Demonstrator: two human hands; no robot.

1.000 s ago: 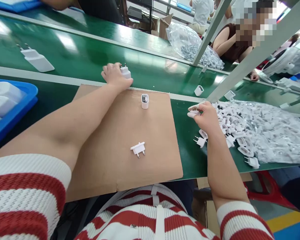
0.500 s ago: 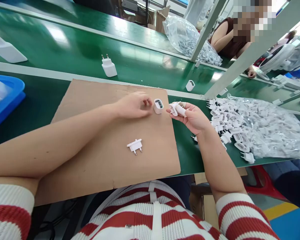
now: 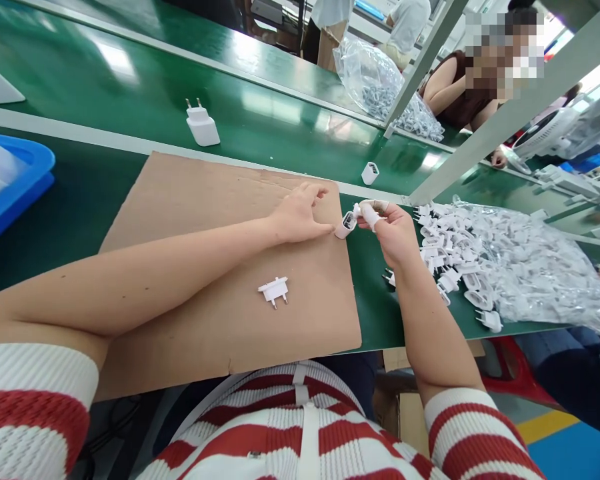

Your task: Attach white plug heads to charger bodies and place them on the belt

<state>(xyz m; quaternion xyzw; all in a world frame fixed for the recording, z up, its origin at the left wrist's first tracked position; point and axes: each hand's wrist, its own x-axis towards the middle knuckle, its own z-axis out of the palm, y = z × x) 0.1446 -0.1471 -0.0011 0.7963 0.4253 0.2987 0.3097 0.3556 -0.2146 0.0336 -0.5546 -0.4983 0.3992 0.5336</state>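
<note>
A white charger housing (image 3: 347,225), its open end showing dark parts inside, leans at the right edge of a cardboard sheet (image 3: 220,327). My left hand (image 3: 303,215) is open over the cardboard, fingers spread, its thumb tip at the housing's left side. Just right of the housing, my right hand (image 3: 393,230) pinches a small white plug piece (image 3: 358,211), mostly hidden by the fingers; white coverings wrap its thumb and a finger. Another two-pin plug piece (image 3: 274,291) lies on the cardboard below my left hand.
Loose plug pieces (image 3: 437,250) spill from a clear plastic bag (image 3: 540,267) at right. On the green belt lie an assembled charger (image 3: 203,127) and another housing (image 3: 370,173). A blue tray (image 3: 35,157) is at left, a metal post (image 3: 500,100) at right. A person (image 3: 445,87) sits across.
The charger housing has shifted right and tilted toward my right hand. My left hand has moved right and spread its fingers. My right hand has turned, bringing its plug piece beside the housing.
</note>
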